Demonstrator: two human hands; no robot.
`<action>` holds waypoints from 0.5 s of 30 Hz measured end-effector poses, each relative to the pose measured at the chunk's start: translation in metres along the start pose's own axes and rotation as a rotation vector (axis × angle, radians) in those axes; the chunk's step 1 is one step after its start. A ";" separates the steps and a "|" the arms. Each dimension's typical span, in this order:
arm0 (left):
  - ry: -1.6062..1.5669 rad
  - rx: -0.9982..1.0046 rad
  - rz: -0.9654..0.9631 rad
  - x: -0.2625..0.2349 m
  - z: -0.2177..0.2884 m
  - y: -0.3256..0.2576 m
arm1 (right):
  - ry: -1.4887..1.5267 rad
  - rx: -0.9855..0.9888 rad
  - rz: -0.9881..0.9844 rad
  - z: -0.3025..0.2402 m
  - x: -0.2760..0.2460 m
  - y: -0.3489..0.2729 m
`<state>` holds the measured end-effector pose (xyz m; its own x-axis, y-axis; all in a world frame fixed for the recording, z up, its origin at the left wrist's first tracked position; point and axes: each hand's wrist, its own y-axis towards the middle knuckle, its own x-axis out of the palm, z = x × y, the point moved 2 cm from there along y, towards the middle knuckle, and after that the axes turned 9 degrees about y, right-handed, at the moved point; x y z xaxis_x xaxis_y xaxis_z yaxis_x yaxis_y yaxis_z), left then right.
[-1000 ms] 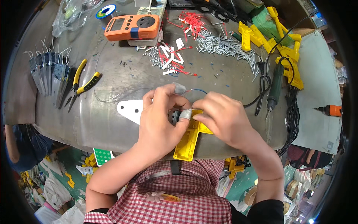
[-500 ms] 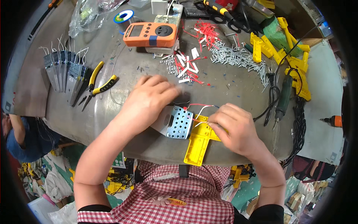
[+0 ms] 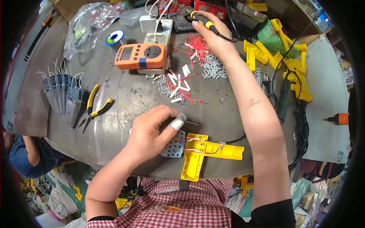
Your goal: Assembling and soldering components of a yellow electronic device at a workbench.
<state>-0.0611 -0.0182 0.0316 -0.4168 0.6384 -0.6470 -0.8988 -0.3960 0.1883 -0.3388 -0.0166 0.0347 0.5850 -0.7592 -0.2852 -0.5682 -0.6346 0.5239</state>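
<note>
My left hand (image 3: 152,127) is closed in a pinch over the bench, silvery tape wrapped round its thumb. A thin solder wire (image 3: 193,123) sticks out from between thumb and forefinger. Just below that hand lies a bluish perforated metal plate (image 3: 175,148), partly covered by it. The plate's end meets a yellow T-shaped plastic housing half (image 3: 193,165), open side up, with red and white wires (image 3: 215,149) lying in it. Far off at the back, my right hand (image 3: 216,38) grips the black-and-yellow handle of a soldering iron (image 3: 203,21); the iron's tip cannot be made out.
An orange multimeter (image 3: 140,56) stands behind a pile of nuts and white sleeves. A solder spool (image 3: 115,38) is left of it. Yellow-handled pliers (image 3: 93,106) lie beside several metal plates (image 3: 64,95). Screws (image 3: 215,69) and yellow housings (image 3: 296,79) fill the back right.
My right hand has left the wires at the housing, reached to the back and taken hold of the soldering iron. The wires now lie in the housing. The view has shifted.
</note>
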 end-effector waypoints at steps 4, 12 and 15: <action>-0.220 0.015 -0.057 -0.002 -0.002 0.003 | 0.009 -0.165 0.088 -0.045 -0.031 -0.023; -0.445 -0.074 -0.119 -0.003 -0.003 0.001 | 0.520 0.238 0.289 -0.087 -0.075 -0.095; -0.453 -0.075 -0.169 -0.001 0.002 -0.002 | 0.589 0.356 0.220 -0.094 -0.070 -0.102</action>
<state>-0.0592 -0.0163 0.0335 -0.2981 0.9144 -0.2740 -0.9536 -0.2977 0.0439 -0.2673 0.1155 0.0767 0.5928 -0.7349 0.3293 -0.8043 -0.5605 0.1972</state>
